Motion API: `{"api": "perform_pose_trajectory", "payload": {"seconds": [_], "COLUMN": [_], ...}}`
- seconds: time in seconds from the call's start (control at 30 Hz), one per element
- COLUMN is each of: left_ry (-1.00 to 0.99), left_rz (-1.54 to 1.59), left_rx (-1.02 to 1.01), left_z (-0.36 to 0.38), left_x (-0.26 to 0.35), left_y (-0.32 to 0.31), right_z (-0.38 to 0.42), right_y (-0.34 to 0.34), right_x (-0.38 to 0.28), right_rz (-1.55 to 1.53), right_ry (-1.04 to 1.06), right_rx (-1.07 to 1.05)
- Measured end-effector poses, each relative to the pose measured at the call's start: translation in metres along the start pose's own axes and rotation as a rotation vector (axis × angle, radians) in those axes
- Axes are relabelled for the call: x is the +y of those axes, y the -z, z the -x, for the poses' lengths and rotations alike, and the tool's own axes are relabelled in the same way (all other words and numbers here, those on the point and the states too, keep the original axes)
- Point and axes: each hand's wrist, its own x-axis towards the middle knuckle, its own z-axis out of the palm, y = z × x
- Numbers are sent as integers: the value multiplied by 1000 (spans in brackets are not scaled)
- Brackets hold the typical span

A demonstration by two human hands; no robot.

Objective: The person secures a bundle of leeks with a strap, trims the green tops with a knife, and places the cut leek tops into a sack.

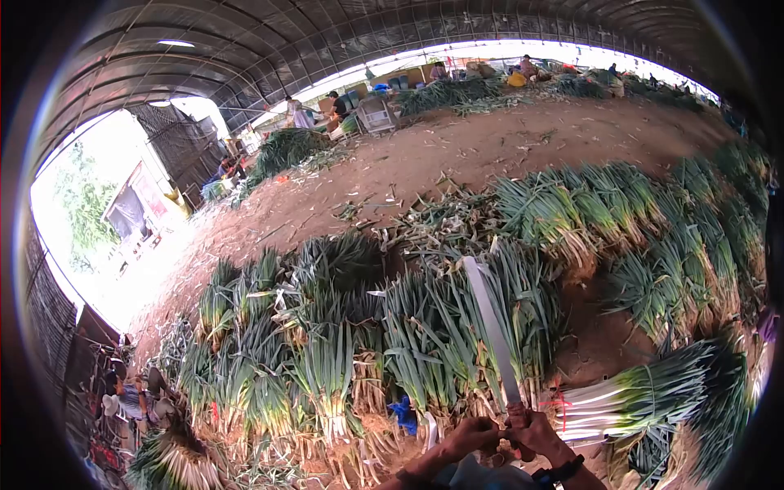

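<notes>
My right hand is closed around the handle of a long knife, whose straight, wide blade points up and away from me. Close beside it, my left hand has its fingers curled near the handle; whether anything is in them is hidden. Behind the blade, untrimmed green onions stand in bundles with roots and soil toward me. To the right of my hands lies a cleaned green onion bundle, white stalks toward me, with a red tie around it. A crumpled blue scrap sits left of the knife.
More green onion bundles lie ahead and along the right. Another cleaned bundle is at the lower left. Loose leaf waste litters the dirt floor. Several people work farther back near a white chair.
</notes>
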Motion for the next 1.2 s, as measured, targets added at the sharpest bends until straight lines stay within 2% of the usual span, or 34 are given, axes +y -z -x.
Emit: {"api": "perform_pose_trajectory", "payload": {"seconds": [0.1,0.2,0.3,0.4,0.5,0.63,0.7,0.77,0.8,0.87,0.97,1.07,1.1,1.2], "left_ry": [16,20,8,-17,-42,-49,-74,-92,-94,-99,-58,24,13,-20], "left_rz": [-24,-66,-85,-85,-25,56,85,58,131,280,263,396,356,260], "left_rx": [-69,-96,-122,-120,-88,-85,-100,-106,-196,-376,-418,-375,-364,-333], "left_z": [3,2,7,9,11,18,21,28,31,36,23,19,18,21], "left_x": [-3,-7,-6,0,3,-3,1,9,14,22,2,-8,-9,-9], "left_y": [-5,-8,-14,-19,-24,-29,-31,-34,-33,-29,-17,-9,-6,-1], "right_z": [9,14,15,20,27,20,21,14,11,9,9,7,8,12], "right_y": [2,10,20,16,17,21,17,16,15,16,16,9,7,6], "right_x": [-5,1,18,15,-8,8,-4,9,17,28,23,13,12,3], "right_rz": [-82,5,-58,-242,-133,-20,45,-9,-36,-98,-88,-52,-45,21], "right_ry": [23,-18,-32,39,-14,-40,-55,97,170,90,46,64,72,-80], "right_rx": [-2,-20,-102,-74,-70,-90,-64,-104,-124,-169,-170,-141,-132,-107]}}
